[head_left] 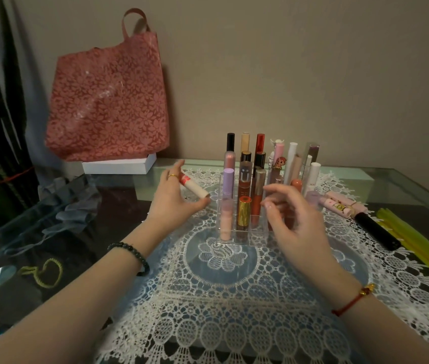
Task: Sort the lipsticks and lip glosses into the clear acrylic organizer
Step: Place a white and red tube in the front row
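A clear acrylic organizer stands on the lace mat at the table's middle, with several lipsticks and lip glosses upright in its slots. My left hand hovers just left of it, gripping a beige tube with a red-and-white patterned cap, held tilted. My right hand floats in front of the organizer's right side, fingers spread and curled, nothing in it, hiding the slots behind. To the right on the mat lie a pink cartoon-printed tube and a black tube.
A red floral tote bag leans on the wall at back left atop a white box. Yellow sticks lie along the right edge. A grey cloth and a yellow-green cord sit on the glass table at left.
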